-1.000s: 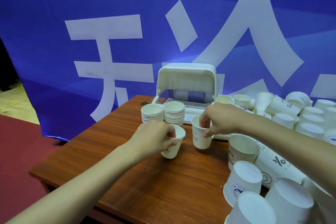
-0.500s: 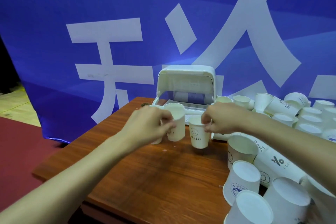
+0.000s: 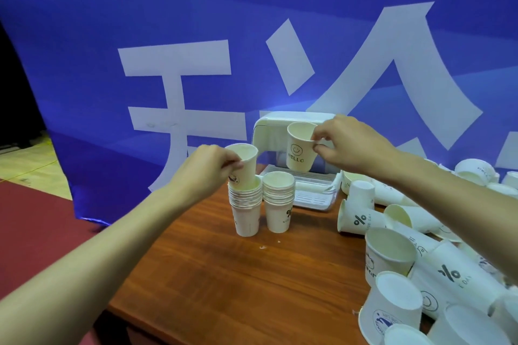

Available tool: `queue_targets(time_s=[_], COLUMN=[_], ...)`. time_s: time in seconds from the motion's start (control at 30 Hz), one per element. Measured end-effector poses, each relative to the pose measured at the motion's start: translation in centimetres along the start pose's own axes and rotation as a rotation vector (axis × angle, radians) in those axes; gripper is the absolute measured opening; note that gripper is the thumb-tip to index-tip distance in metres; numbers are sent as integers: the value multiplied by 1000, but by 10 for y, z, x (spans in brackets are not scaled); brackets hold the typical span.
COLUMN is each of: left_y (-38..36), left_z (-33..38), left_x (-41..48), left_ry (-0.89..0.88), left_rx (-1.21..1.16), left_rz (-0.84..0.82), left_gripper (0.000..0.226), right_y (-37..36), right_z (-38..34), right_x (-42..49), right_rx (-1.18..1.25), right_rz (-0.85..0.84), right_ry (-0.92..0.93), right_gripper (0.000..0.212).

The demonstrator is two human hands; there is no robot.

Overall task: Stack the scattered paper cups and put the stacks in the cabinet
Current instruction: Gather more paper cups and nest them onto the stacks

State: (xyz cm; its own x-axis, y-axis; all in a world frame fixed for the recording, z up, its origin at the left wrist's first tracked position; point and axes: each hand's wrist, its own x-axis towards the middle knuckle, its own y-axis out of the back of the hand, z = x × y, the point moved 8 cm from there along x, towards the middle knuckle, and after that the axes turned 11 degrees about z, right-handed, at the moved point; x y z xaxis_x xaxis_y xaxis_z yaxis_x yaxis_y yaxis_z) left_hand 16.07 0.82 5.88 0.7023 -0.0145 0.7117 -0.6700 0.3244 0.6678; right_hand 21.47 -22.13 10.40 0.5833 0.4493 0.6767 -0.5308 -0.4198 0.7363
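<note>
Two stacks of white paper cups stand side by side on the wooden table (image 3: pixel 213 274): a left stack (image 3: pixel 246 210) and a right stack (image 3: pixel 279 204). My left hand (image 3: pixel 207 171) pinches the rim of a paper cup (image 3: pixel 244 165), whose bottom sits tilted in the top of the left stack. My right hand (image 3: pixel 344 145) pinches the rim of a cup printed with a smiley and "HELLO" (image 3: pixel 300 147), held in the air above and behind the right stack. The small white cabinet (image 3: pixel 266 131) stands behind the stacks with its lid raised.
Many loose paper cups (image 3: pixel 361 218) lie scattered and tipped over the right side of the table, down to the near right corner (image 3: pixel 392 308). A blue banner (image 3: pixel 196 36) hangs behind the table. The table's left edge drops to a red floor (image 3: pixel 33 232).
Both hands have lifted their cups off the table. The left one has carried its cup onto the left stack, the right one has raised the "HELLO" cup up in front of the cabinet.
</note>
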Motion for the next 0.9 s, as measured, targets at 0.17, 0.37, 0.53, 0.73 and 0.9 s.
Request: queue_targets(time_s=[0.17, 0.37, 0.53, 0.73, 0.9], left_y=[-38, -64, -68, -71, -72], left_z=[-5, -18, -16, -18, -16], left_x=[-11, -18, -14, -16, -18], left_ry=[8, 115, 124, 125, 100], left_rx=[37, 31, 19, 13, 23], left_rz=[-269, -449, -488, -483, -482], left_gripper=[24, 29, 30, 30, 25], right_y=[-7, -25, -42, -96, -126], right_z=[-10, -22, -29, -36, -35], right_x=[12, 19, 19, -8, -28], right_rx=[100, 142, 157, 124, 74], right_rz=[43, 26, -13, -289, -415], right_ry=[22, 25, 81, 130, 130], right_gripper=[21, 24, 24, 29, 39])
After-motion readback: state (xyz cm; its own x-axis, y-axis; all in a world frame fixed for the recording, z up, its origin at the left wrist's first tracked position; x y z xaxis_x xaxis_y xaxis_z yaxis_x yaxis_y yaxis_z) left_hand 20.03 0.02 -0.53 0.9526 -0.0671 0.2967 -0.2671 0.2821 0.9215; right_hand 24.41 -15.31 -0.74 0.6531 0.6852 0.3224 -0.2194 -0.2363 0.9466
